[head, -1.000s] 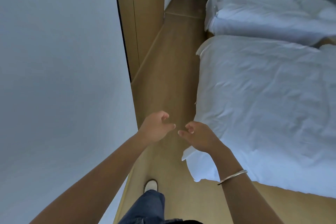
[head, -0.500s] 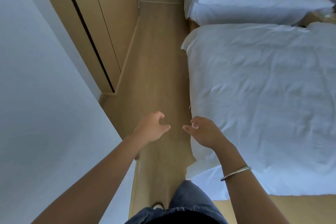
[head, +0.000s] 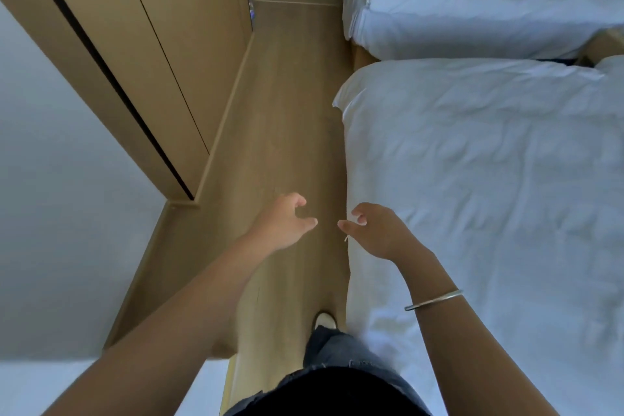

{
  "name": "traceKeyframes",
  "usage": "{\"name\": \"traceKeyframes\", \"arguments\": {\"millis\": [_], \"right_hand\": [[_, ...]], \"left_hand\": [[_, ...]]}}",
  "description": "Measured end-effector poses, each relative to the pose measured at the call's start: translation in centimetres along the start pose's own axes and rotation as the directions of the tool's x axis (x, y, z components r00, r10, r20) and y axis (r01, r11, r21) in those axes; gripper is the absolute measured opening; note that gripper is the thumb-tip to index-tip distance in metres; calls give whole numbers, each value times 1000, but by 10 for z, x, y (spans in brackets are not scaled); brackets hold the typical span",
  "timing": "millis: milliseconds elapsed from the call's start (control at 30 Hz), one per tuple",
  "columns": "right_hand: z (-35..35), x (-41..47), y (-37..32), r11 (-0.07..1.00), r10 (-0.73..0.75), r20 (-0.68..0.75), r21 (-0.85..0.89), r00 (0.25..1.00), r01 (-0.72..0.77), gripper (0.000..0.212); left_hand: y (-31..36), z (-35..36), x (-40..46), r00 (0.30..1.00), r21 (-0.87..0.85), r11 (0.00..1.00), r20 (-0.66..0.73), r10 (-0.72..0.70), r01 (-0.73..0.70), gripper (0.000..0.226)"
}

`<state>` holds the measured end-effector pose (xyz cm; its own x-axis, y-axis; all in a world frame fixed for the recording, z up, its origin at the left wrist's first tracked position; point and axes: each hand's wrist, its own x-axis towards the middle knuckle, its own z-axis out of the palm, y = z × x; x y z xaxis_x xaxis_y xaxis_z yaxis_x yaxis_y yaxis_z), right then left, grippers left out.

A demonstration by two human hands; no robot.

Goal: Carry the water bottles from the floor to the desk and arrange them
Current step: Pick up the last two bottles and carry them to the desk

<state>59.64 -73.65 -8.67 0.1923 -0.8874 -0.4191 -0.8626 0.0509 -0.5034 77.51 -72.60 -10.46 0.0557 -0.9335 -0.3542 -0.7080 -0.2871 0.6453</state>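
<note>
Head view, hands: left hand [head: 282, 224] and right hand [head: 378, 230] outstretched, fingers loosely curled, holding nothing.
Room: floor [head: 290, 132] strip runs far between left wardrobe [head: 162, 54] and right bed [head: 489, 186] edge.

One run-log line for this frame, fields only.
phase: walking aisle | left hand: empty, fingers loosely curled | right hand: empty, fingers loosely curled | bed: on right | wardrobe: on left | bottles: none clearly visible
</note>
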Motion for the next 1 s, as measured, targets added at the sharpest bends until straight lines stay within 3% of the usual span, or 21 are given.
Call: {"name": "traceKeyframes", "arguments": {"millis": [567,1000], "right_hand": [[-98,211,-11,998,-13,14,-59,1000,14,52],[-152,416,-123,995,25,23,-95,999,-22,48]], "left_hand": [[32,-60,225,996,-27,997,-45,-79,78,48],[24,-198,433,990,-88,993,-112,-85,75,45]]}}
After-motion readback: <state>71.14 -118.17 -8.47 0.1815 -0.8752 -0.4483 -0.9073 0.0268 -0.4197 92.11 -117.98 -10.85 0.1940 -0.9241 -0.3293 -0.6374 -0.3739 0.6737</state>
